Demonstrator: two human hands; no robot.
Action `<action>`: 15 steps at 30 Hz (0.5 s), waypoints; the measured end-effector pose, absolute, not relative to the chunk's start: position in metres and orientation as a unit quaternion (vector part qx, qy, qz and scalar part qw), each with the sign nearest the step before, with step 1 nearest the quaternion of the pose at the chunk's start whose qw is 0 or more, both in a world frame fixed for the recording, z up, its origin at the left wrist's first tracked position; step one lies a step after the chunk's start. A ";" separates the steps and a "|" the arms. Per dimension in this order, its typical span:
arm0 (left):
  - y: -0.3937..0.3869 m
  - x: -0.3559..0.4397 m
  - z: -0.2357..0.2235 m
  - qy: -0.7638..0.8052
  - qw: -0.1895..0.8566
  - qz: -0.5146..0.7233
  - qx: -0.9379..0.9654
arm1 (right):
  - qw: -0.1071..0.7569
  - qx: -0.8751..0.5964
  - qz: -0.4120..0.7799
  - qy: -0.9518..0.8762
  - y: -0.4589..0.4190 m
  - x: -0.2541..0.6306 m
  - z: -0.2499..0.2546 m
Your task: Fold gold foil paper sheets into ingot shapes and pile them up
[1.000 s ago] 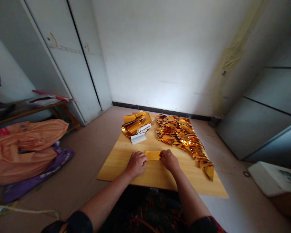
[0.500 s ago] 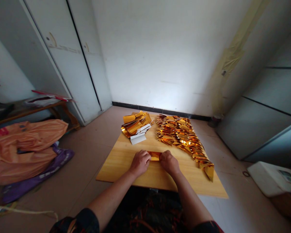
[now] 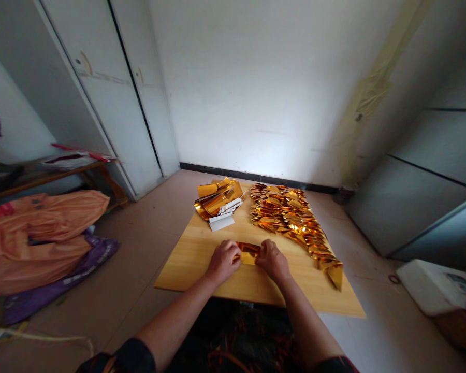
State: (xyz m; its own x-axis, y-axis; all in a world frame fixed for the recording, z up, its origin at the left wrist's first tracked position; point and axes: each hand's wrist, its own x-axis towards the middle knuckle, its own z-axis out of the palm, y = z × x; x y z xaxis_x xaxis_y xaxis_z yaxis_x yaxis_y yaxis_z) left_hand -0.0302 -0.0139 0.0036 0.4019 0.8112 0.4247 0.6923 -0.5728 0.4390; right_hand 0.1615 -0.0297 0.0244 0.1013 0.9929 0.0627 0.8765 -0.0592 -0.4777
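Observation:
Between my two hands is a sheet of shiny gold foil paper (image 3: 249,254), low over the wooden board and partly folded. My left hand (image 3: 224,259) is closed on its left end, and my right hand (image 3: 272,260) is closed on its right end. The fingertips at both ends are partly hidden. Beyond my left hand lies a loose pile of gold foil sheets (image 3: 219,197), some showing white backs (image 3: 222,223). To the right, rows of folded gold foil pieces (image 3: 287,210) sit close together and trail toward the board's right corner.
The wooden board (image 3: 194,269) is in front of me, near a white wall (image 3: 256,93). Cabinets (image 3: 112,93) stand at the left, with an orange cloth or bag (image 3: 46,238) on the floor. A grey fridge-like cabinet (image 3: 419,171) and a white box (image 3: 435,285) are at the right.
The foil sheet between my hands has opened up, showing a taller area with a fold across it. My fingers have lifted and shifted slightly at both ends.

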 end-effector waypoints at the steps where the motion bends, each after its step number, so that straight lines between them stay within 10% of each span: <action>1: -0.014 -0.030 0.003 0.460 0.097 0.312 0.825 | 0.218 -0.706 0.142 -0.659 -0.030 0.161 0.022; 15: -0.016 -0.031 0.004 0.483 0.059 0.330 0.809 | 0.197 -0.650 0.129 -0.722 -0.029 0.167 0.013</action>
State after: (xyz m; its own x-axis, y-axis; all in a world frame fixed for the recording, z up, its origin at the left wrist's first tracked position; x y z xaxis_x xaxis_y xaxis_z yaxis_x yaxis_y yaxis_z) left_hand -0.0308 -0.0156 0.0039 0.3163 0.8200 0.4771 0.7422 -0.5271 0.4138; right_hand 0.1670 -0.0285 0.0134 -0.0760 0.9903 0.1165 0.8881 0.1204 -0.4437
